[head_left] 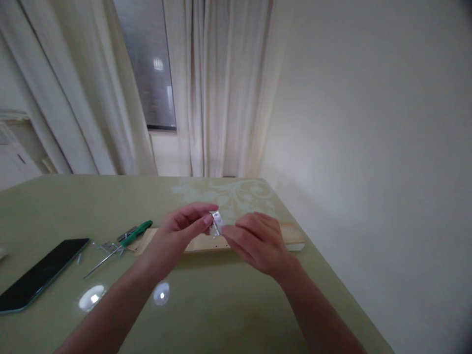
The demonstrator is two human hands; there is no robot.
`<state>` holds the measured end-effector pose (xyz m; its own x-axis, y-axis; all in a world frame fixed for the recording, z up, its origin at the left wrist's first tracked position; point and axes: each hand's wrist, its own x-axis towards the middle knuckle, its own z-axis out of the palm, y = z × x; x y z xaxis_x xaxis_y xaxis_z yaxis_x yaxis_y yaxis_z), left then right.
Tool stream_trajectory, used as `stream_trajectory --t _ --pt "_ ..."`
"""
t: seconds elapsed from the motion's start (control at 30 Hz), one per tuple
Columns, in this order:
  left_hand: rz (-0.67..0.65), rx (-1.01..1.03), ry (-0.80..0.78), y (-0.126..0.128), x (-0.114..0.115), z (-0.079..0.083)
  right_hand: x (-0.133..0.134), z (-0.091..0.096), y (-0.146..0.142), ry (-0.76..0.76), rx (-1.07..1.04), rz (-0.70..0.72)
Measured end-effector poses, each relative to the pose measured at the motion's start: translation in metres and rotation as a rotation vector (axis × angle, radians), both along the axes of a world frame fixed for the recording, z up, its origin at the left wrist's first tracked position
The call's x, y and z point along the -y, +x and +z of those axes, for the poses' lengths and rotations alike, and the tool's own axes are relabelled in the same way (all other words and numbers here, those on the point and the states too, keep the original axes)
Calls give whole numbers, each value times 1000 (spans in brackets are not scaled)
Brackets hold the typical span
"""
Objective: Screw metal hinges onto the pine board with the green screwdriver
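Note:
My left hand (184, 228) pinches a small shiny metal hinge (216, 223) between thumb and fingers. From the other side, the bent fingers of my right hand (260, 241) close on the hinge's lower right edge. Both hands are raised over a pale wooden board (202, 243), which lies crosswise on the table with small dark holes in its face. Part of the board is hidden behind my hands and wrists.
A green-handled screwdriver (135, 234) rests left of the board, by metal hinge plates (109, 247) and several screws. Farther left lies a black phone-like slab (44, 270). The glossy green table (221, 305) meets a white wall (368, 147) at right; curtains (228, 88) hang behind.

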<state>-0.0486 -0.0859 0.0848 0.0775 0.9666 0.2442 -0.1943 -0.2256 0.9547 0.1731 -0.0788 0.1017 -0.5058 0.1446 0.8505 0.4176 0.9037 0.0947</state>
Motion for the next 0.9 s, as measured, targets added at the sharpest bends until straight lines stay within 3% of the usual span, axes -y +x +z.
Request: stream_trajectory --t 0.13,0.23,0.4,0.5,0.6,0.73,0.9 --pt "156 -8 139 15 4 18 5 8 5 -539 -353 96" --pt "210 -73 193 25 12 20 13 14 4 -809 -404 177" --pt "59 -79 200 32 19 24 23 17 -1 -916 -483 116" --pt "-47 -46 151 32 19 28 23 16 -3 -977 -563 171" --pt "14 -2 155 32 20 29 19 14 -5 -1036 -639 281" --pt "150 51 147 30 22 26 17 12 -9 -1071 -588 337" --pt "112 31 128 25 20 26 17 8 -12 -1118 -551 358"
